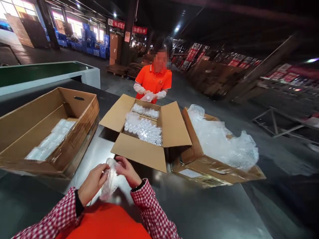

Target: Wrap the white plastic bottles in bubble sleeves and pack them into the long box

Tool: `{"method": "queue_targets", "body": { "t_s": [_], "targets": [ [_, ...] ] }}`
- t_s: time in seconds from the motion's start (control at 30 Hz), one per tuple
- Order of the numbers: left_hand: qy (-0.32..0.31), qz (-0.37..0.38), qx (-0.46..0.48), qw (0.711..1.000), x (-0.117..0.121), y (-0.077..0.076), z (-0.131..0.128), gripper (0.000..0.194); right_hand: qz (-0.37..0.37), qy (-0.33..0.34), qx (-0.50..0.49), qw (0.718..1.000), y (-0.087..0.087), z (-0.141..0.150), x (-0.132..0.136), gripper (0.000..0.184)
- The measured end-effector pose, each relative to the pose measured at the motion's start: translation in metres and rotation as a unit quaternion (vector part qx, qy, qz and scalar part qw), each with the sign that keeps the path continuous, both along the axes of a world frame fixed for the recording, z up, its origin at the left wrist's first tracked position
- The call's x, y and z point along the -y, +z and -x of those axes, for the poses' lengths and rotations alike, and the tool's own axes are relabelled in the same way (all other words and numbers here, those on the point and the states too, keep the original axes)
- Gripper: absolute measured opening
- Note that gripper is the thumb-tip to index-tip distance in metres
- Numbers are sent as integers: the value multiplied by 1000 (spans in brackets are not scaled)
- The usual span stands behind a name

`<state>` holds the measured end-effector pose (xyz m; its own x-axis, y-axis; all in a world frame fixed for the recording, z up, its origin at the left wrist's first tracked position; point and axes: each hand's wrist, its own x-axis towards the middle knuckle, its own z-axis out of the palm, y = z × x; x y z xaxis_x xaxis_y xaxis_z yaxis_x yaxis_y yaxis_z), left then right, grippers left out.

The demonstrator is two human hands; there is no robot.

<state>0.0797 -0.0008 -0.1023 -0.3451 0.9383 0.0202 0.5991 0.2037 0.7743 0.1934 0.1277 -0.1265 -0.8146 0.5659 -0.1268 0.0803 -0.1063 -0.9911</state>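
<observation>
Setting: dim warehouse hall, stacked cartons and red banners at the back, daylight at far left windows.
Surface: dark grey table (pixel 211 215), smooth and reflective, carrying three cartons.
Left hand (pixel 92 183): fingers closed on the left side of a bubble-wrap bag (pixel 109 181), red checked sleeve at the wrist.
Right hand (pixel 127 171): pinching the top right edge of the same bag, thumb and fingers clamped on the film.
Bag position: held between both hands just above the table's near edge, hanging downward (contents not discernible through the film).
Middle carton (pixel 139 151): flaps open, just beyond the hands, packed with small clear bottles (pixel 146 130) with pale caps, standing upright in tight rows.
Left carton (pixel 37 139): open, tilted on its side, holding a row of wrapped white packs (pixel 50 141).
Right carton (pixel 211 169): beside the middle carton, touching it, heaped with loose bubble wrap (pixel 221 139).
Co-worker (pixel 154 79): person in an orange shirt with white sleeves, standing at the far side of the middle carton, both hands on a small wrapped item (pixel 148 96).
</observation>
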Motion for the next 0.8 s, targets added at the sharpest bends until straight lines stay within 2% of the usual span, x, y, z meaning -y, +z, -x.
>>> {"method": "queue_targets", "body": {
  "t_s": [0.07,0.13,0.2,0.23,0.37,0.47,0.5,0.57,0.63,0.7,0.8],
  "targets": [
    [18,20,-29,999,0,1,4,22,-58,-5,-10,998,-5,-8,0,46],
    [47,22,-112,992,-1,1,8,26,-112,-34,8,993,-12,-11,-1,38],
    [54,1,-195,979,-5,-2,10,30,-127,-39,28,991,-16,-10,-3,36],
    [39,-10,-210,977,-7,-4,11,31,-133,-24,35,990,-16,-9,-4,37],
    [-71,-12,-112,991,-18,-12,11,33,-207,80,73,972,-4,-4,-18,39],
    [-89,22,-39,995,-22,-18,22,30,-198,164,94,962,9,-2,-52,32],
    [-87,39,-28,995,-22,-21,28,30,-189,169,119,960,13,-1,-70,29],
    [-74,63,-17,995,-19,-26,41,31,-190,115,190,956,18,2,-114,27],
    [-53,67,-5,996,-17,-30,52,33,-228,4,258,939,18,9,-161,29],
    [-20,77,8,997,-16,-30,59,36,-268,-86,308,909,12,20,-201,35],
    [28,116,14,993,-18,-25,63,39,-312,-154,388,854,-5,39,-237,32]
  ]
}}
